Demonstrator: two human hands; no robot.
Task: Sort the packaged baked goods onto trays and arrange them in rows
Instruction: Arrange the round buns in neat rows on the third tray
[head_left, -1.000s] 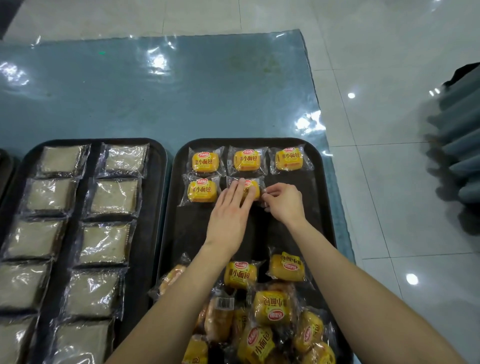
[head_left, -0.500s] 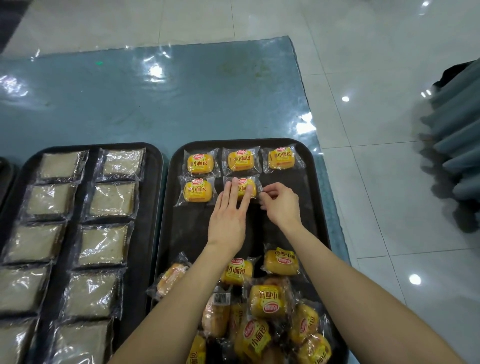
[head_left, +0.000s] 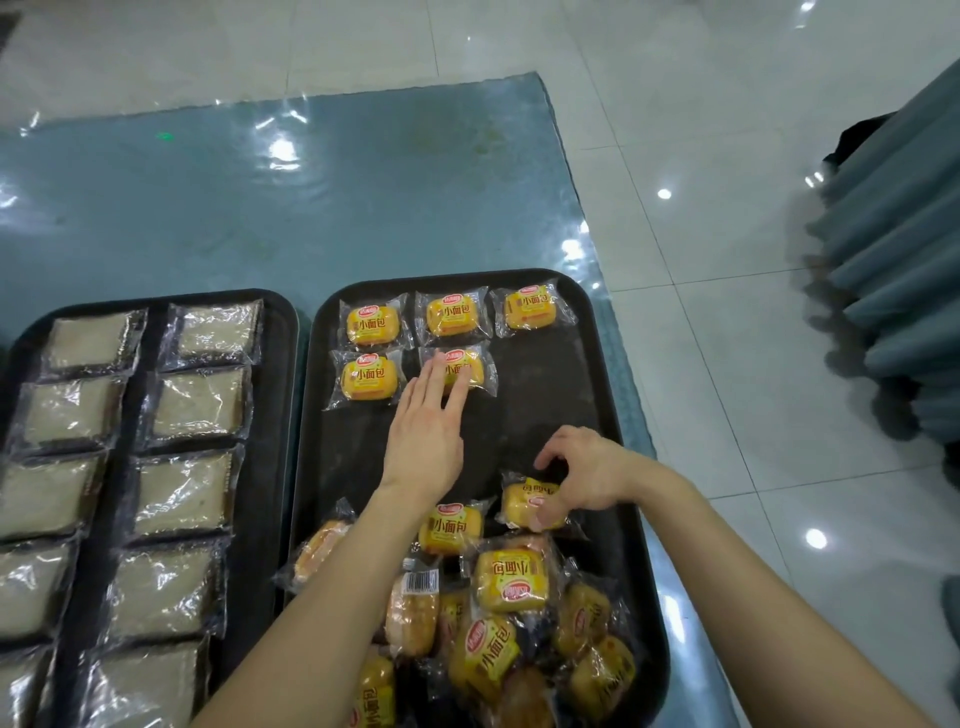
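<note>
R hand (head_left: 587, 475) quits 2nd-row pack (head_left: 470, 366) for the pile (head_left: 511, 582), fingers curling round next bun pack (head_left: 524, 501); L hand (head_left: 423, 441), fingers straight, steadies the placed one. Row 2 wants a third.

The table (head_left: 260, 218), under a glossy teal cover, bears two black trays side by side: left tray (head_left: 282, 415) and right tray (head_left: 545, 400).

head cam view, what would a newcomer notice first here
The yellow bread packets on the black right tray: five in neat rows at its far end, a jumbled pile at its near end. The left hand lies flat on the fifth packet while the right hand pinches a loose packet at the pile's far edge. On the left tray, pale squares in clear wrap sit in two columns.
</note>
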